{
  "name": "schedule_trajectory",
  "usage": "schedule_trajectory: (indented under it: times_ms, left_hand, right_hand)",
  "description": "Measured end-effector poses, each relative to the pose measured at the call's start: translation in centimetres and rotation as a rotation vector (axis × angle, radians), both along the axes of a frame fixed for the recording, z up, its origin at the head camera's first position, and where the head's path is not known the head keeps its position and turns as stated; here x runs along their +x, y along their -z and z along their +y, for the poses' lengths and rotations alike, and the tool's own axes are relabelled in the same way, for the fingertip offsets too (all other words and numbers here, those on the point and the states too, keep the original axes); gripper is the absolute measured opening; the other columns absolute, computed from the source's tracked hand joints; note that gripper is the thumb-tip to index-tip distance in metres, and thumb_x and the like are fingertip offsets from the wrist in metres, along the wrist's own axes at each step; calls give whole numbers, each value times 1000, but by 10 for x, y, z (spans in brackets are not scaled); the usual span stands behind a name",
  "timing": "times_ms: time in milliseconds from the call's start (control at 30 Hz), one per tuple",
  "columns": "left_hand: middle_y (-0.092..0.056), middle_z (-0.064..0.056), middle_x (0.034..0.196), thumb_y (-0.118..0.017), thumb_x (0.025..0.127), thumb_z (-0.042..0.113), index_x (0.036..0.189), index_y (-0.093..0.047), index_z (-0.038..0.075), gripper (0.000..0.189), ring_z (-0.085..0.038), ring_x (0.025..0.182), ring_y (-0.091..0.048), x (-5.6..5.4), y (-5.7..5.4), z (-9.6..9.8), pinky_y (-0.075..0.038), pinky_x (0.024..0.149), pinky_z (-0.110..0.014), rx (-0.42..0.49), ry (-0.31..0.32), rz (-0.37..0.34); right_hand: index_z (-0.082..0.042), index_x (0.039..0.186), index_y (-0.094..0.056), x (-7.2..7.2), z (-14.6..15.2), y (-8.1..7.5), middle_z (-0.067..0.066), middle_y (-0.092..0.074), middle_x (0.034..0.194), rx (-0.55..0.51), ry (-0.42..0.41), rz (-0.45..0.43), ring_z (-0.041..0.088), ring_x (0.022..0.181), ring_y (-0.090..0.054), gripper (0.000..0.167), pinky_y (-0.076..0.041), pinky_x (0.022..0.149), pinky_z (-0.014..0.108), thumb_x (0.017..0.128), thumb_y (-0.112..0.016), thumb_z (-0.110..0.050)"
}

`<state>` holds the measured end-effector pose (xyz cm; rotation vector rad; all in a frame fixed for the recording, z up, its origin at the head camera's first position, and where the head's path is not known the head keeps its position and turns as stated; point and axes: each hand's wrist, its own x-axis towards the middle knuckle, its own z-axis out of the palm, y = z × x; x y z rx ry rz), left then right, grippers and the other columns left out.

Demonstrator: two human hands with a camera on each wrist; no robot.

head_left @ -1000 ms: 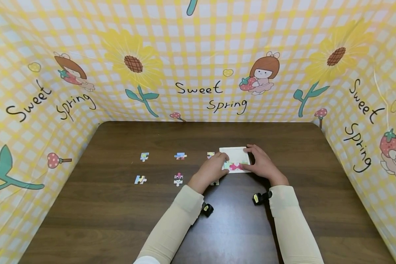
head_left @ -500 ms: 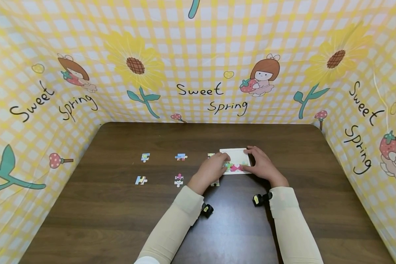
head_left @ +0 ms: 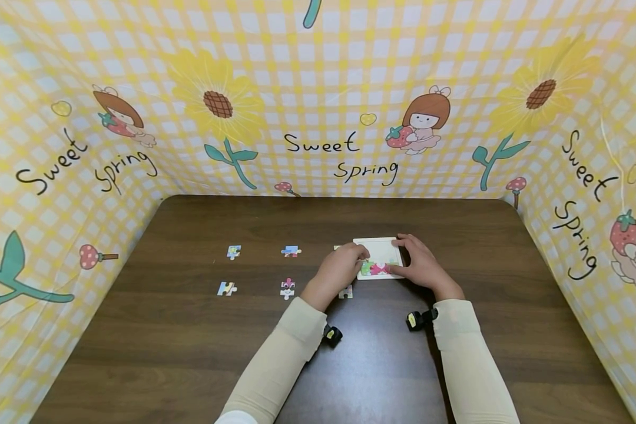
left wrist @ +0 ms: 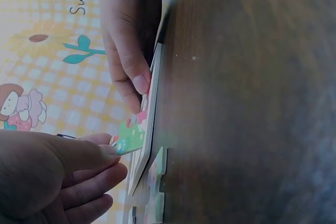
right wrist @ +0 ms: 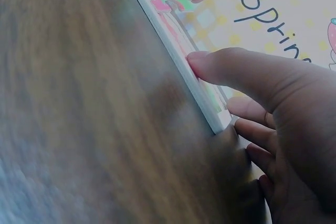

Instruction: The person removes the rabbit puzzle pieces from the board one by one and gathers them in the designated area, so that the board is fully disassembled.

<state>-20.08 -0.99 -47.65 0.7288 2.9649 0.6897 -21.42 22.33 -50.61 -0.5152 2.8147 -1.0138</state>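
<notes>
In the head view, a white jigsaw tray (head_left: 380, 246) lies on the table, with pink pieces (head_left: 378, 269) along its near side. My left hand (head_left: 333, 272) is at the tray's left side. Between its thumb and fingers it pinches a green puzzle piece (left wrist: 131, 137), tilted above the tray at the near left corner, its edge by a pink piece. My right hand (head_left: 426, 270) holds the tray's right end. Its thumb (right wrist: 207, 65) presses on the near side, and the other fingers lie along the right edge.
Loose puzzle pieces lie left of the tray: a back row with a blue piece (head_left: 291, 251) and a front row with a pink-and-white one (head_left: 287, 289). Another piece (head_left: 345, 292) sits beside my left wrist. A checked cloth (head_left: 318, 106) walls the table's back and sides.
My left hand has shifted the green piece slightly at the tray's near left corner, and more of its green shows. The right hand and tray stay in place.
</notes>
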Motion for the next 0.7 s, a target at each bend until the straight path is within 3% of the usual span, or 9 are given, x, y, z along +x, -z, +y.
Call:
schedule_trajectory:
  times_ms: [700]
  left_hand:
    - [-65,1,95,-60,95,8,102,-72,12,14,-9,80,-58,-3,4,2,-49,72,-23,95,-10,2]
  right_hand:
    - [-3,141,-46,0,0,1,16,-30,154,-3,-2,1,37,145,-15,73,-19,112,58,85,-75,-40]
